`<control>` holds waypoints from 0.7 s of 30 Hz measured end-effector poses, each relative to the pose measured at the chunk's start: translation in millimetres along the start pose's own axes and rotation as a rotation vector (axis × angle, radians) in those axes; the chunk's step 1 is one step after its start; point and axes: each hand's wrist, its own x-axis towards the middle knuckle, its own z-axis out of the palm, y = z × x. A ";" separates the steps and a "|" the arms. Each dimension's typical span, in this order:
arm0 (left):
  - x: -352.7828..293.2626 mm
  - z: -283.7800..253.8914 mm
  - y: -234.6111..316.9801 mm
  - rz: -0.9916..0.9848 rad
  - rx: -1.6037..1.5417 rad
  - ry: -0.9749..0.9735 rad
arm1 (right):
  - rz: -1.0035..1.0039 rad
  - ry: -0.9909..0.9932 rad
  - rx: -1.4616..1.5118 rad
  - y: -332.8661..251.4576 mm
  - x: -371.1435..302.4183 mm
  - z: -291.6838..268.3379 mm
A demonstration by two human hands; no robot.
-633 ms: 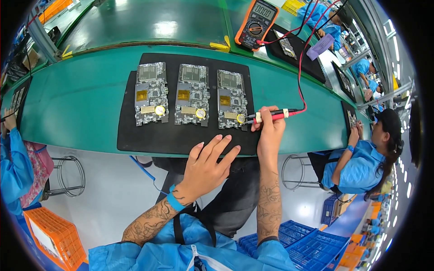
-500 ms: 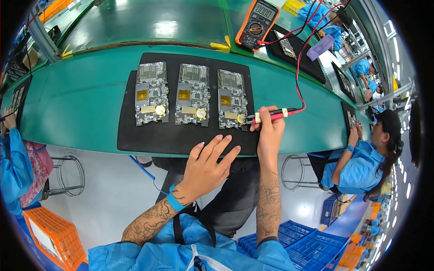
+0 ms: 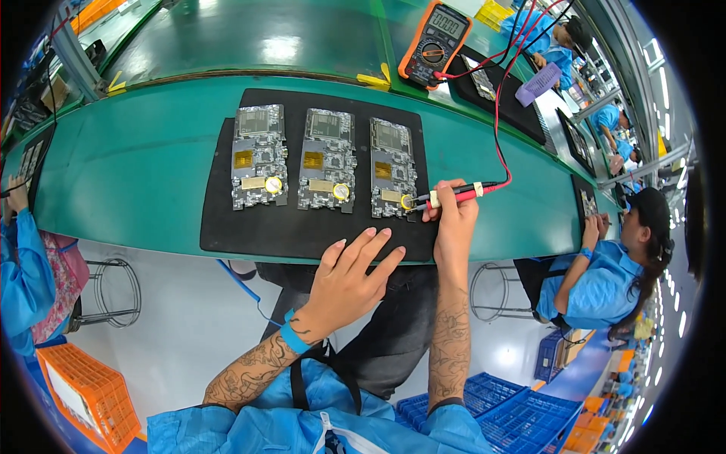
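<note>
Three populated circuit boards lie in a row on a black mat (image 3: 302,233): a left board (image 3: 259,144), a middle board (image 3: 327,178) and a right board (image 3: 393,155). Each carries an amber patch and a round yellow-rimmed coin cell near its lower right corner. My right hand (image 3: 454,234) pinches a pair of test probes (image 3: 463,194), one red and one black. Their tips point left and meet the right board at its coin cell (image 3: 407,202), though exact contact is too small to tell. Fingers spread, my left hand (image 3: 349,276) rests at the mat's front edge, holding nothing.
Red and black leads run up from the probes to an orange multimeter (image 3: 434,47) beyond the mat. Farther right are a dark tray (image 3: 522,113) and a purple holder (image 3: 538,85). Co-workers sit at both sides. Blue crates (image 3: 499,408) and an orange crate (image 3: 94,397) stand below.
The boards, mat and multimeter sit slightly farther right in the picture. My right hand still has the probes at the right board's coin cell; my left hand stays spread at the mat's edge.
</note>
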 end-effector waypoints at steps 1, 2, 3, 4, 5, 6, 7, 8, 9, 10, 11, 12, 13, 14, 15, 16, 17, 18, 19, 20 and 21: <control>0.2 -0.2 0.1 -0.001 0.001 0.000 | 0.008 -0.009 0.016 0.7 1.2 -1.5; 0.5 -0.5 0.2 0.002 0.001 -0.006 | 0.008 -0.010 0.016 0.6 1.6 -2.0; 0.7 -0.9 0.1 0.004 0.001 -0.011 | 0.008 -0.009 0.012 0.1 1.9 -1.8; 0.7 -1.2 0.0 0.003 0.003 -0.011 | 0.008 -0.007 0.007 -0.2 2.1 -1.4; 0.6 -1.5 -0.1 0.002 0.004 -0.012 | 0.008 -0.009 0.007 0.0 2.0 -1.0; 0.5 -1.5 0.0 0.002 0.006 -0.013 | 0.006 -0.004 0.000 0.4 1.7 -0.7; 0.7 -1.8 0.0 0.002 0.006 -0.012 | 0.004 0.001 -0.008 0.7 1.5 -0.3; 1.1 -2.2 0.1 -0.004 0.002 -0.006 | 0.004 0.000 -0.008 0.3 1.4 0.3; 1.2 -2.6 0.2 -0.009 -0.001 0.000 | 0.004 0.006 -0.006 -0.3 1.0 1.1; 1.2 -2.7 0.3 -0.009 -0.001 0.000 | 0.004 0.012 -0.004 -0.7 0.8 1.5; 1.3 -2.8 0.3 -0.010 0.003 0.000 | 0.004 0.012 -0.004 -0.4 0.7 1.4; 1.7 -3.1 0.4 -0.010 0.006 0.001 | 0.004 0.007 -0.010 -0.6 0.8 1.1; 2.0 -3.3 0.6 -0.009 0.006 0.003 | 0.004 0.001 -0.015 -1.1 0.8 0.9; 2.0 -3.5 0.8 -0.008 0.006 0.003 | 0.002 0.002 -0.016 -2.0 0.1 1.1; 1.8 -2.8 0.6 -0.009 0.006 0.005 | 0.004 0.002 -0.032 -2.2 -0.5 1.8; 1.4 -1.7 0.3 -0.009 0.007 0.007 | 0.005 0.003 -0.049 -2.3 -1.0 2.3; 0.9 -0.5 -0.1 -0.003 0.010 0.003 | 0.003 0.002 -0.049 -2.1 -1.2 2.4; 0.7 -0.2 -0.2 0.003 0.013 -0.001 | -0.001 0.006 -0.053 -2.2 -1.7 2.3; 0.8 -0.4 -0.1 0.004 0.014 0.001 | -0.004 0.009 -0.057 -2.3 -1.7 2.3; 1.1 -0.6 -0.1 0.005 0.009 0.000 | -0.006 0.009 -0.057 -2.5 -1.4 2.3; 0.8 -1.0 -0.2 0.006 0.005 -0.002 | -0.008 0.013 -0.059 -2.2 -1.7 2.6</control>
